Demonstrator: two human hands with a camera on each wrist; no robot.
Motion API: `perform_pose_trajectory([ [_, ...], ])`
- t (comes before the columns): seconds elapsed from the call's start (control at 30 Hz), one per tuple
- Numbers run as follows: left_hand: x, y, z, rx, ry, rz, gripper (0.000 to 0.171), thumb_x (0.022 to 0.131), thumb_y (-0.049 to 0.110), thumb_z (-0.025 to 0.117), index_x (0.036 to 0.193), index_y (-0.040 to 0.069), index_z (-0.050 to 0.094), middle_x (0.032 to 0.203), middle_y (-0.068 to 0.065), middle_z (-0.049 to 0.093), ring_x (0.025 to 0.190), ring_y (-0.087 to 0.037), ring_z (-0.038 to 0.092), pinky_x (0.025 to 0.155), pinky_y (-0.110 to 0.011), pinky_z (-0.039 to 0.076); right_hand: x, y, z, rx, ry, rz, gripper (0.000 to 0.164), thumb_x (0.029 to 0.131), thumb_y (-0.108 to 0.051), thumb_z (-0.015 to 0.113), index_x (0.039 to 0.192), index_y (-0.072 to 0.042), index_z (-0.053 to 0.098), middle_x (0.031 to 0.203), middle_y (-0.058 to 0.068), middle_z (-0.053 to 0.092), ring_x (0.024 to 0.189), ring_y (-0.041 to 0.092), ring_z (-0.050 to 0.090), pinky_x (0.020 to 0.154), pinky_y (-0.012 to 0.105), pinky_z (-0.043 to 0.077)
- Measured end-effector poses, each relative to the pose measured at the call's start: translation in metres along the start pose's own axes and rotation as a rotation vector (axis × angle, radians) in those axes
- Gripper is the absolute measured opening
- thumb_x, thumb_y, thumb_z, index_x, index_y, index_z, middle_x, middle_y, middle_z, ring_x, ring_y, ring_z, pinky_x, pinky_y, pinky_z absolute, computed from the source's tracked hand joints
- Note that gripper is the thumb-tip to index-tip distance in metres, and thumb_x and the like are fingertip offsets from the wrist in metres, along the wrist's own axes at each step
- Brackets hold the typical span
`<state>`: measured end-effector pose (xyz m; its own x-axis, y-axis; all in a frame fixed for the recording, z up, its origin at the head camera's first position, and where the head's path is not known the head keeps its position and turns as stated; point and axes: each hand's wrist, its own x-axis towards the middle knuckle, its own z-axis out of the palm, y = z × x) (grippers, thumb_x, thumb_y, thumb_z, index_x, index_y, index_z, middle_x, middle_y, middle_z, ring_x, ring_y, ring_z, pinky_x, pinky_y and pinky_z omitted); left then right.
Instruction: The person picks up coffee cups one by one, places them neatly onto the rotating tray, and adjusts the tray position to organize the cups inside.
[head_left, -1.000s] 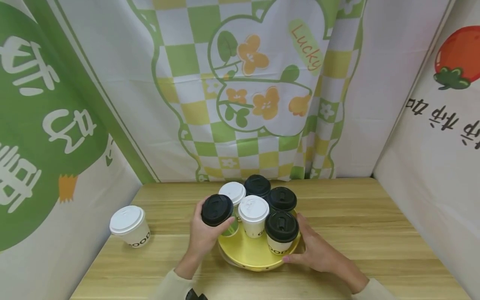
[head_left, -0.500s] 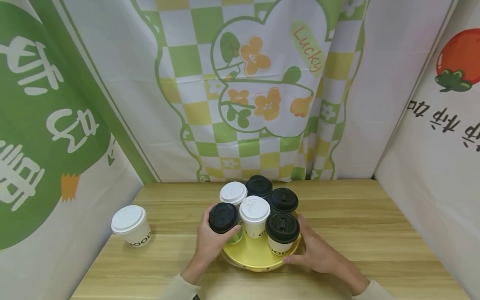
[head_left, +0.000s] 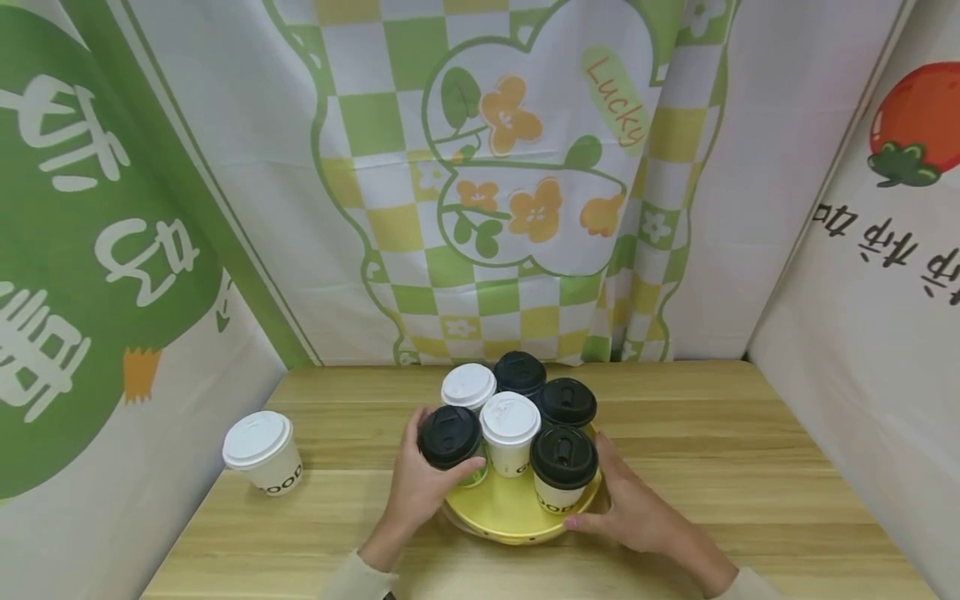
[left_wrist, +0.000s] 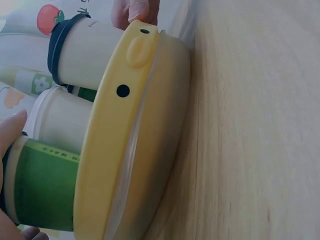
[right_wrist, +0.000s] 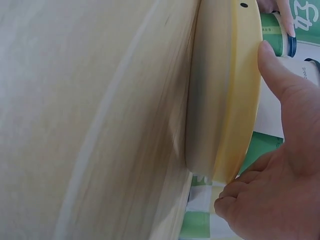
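My left hand grips a paper cup with a black lid and green sleeve. The cup stands upright at the left part of a round yellow tray; in the left wrist view its green sleeve reaches down to the tray's rim. My right hand holds the tray's right edge, thumb on the front rim and fingers farther round, beside a black-lidded cup. Also on the tray are two white-lidded cups, the nearer one in the middle, and two more black-lidded cups, one at the right.
A single white-lidded cup stands apart on the wooden table, to the left. Patterned cloth hangs behind the table's back edge, and printed panels enclose both sides.
My left hand has moved right and slightly nearer with the black-lidded cup, closer to the middle white-lidded cup. The right hand stays at the tray's edge.
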<state>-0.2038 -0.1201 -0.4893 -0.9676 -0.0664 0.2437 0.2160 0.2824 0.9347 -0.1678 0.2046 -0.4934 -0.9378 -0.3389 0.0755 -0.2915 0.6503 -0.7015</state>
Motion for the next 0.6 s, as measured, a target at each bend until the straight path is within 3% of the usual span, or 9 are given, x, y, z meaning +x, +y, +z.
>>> perform_pose_trajectory([
  [0.17, -0.007, 0.005, -0.019, 0.083, -0.034, 0.018, 0.116, 0.078, 0.036, 0.095, 0.167, 0.01, 0.024, 0.172, -0.016, 0.033, 0.161, -0.042, 0.026, 0.131, -0.067, 0.02, -0.003, -0.003, 0.001, -0.006, 0.005, 0.006, 0.135, 0.081, -0.058, 0.087, 0.169, -0.001, 0.001, 0.174, 0.033, 0.006, 0.161, 0.052, 0.013, 0.127, 0.072, 0.018],
  [0.33, -0.017, 0.013, -0.044, 0.189, -0.058, 0.042, 0.114, 0.085, 0.044, 0.088, 0.17, 0.017, 0.017, 0.177, -0.013, 0.023, 0.162, -0.045, 0.02, 0.127, -0.075, 0.019, -0.009, -0.006, 0.0, -0.031, 0.003, 0.028, 0.137, 0.082, -0.064, 0.083, 0.169, -0.002, -0.003, 0.174, 0.033, 0.003, 0.161, 0.05, 0.012, 0.128, 0.068, 0.017],
  [0.6, -0.029, 0.022, -0.095, 0.317, 0.013, 0.028, 0.117, 0.086, 0.037, 0.088, 0.171, 0.03, 0.008, 0.178, -0.011, 0.017, 0.161, -0.05, 0.019, 0.122, -0.082, 0.02, -0.025, -0.013, -0.006, -0.068, -0.05, 0.08, 0.134, 0.082, -0.064, 0.082, 0.17, -0.007, -0.002, 0.177, 0.026, 0.001, 0.163, 0.047, 0.012, 0.129, 0.066, 0.018],
])
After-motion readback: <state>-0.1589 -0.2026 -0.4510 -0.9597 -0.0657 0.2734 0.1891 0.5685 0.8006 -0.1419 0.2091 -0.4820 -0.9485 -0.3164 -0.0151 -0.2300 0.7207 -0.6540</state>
